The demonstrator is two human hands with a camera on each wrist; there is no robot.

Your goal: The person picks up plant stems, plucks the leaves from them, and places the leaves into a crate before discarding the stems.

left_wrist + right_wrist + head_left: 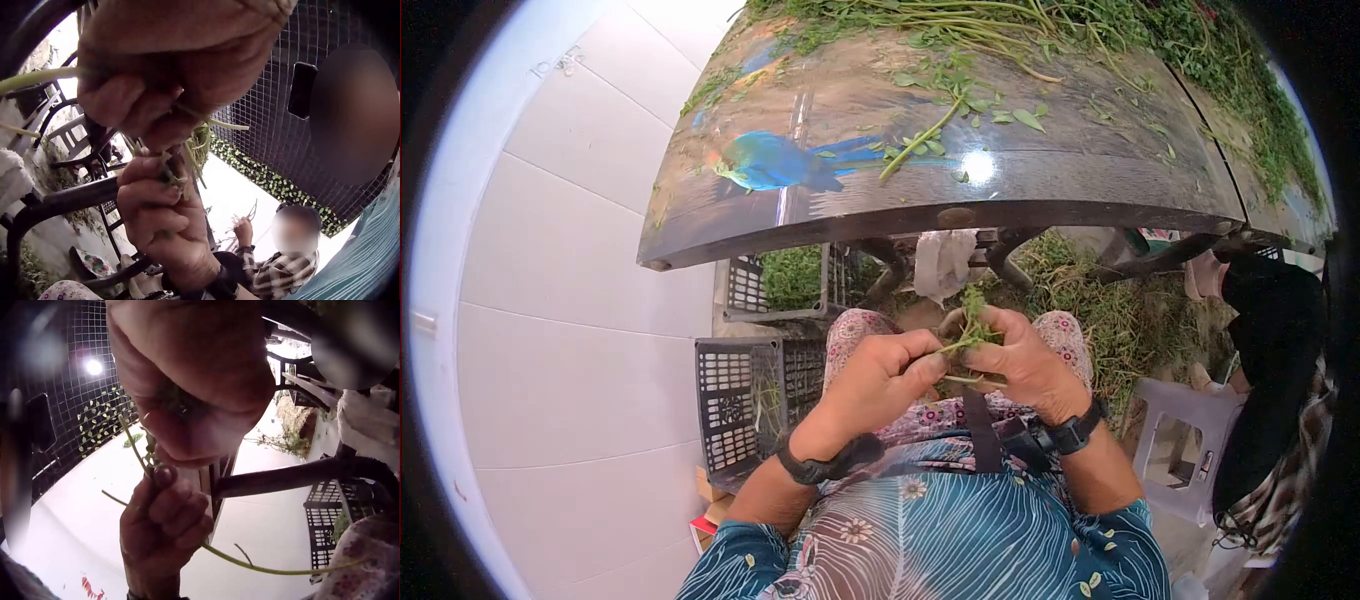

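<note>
Over the lap, my left hand [887, 372] pinches green stems between thumb and curled fingers. Facing it close by, my right hand [1028, 362] grips the leafy top of a sprig [973, 305]. A long thin stem [281, 571] sticks out past the left hand in the right wrist view, with a small side shoot on it. Short cut ends of stem [230, 125] poke out between the two hands in the left wrist view. The leaves inside the right palm are mostly hidden by its fingers.
Ahead stands a table [1040, 180] with a parrot print, strewn with leafy stems [960, 20]. Black crates [735, 410] stand at the left, one with greens. Discarded stems [1100, 330] cover the floor. A grey stool [1185, 410] and another person [1270, 330] are at the right.
</note>
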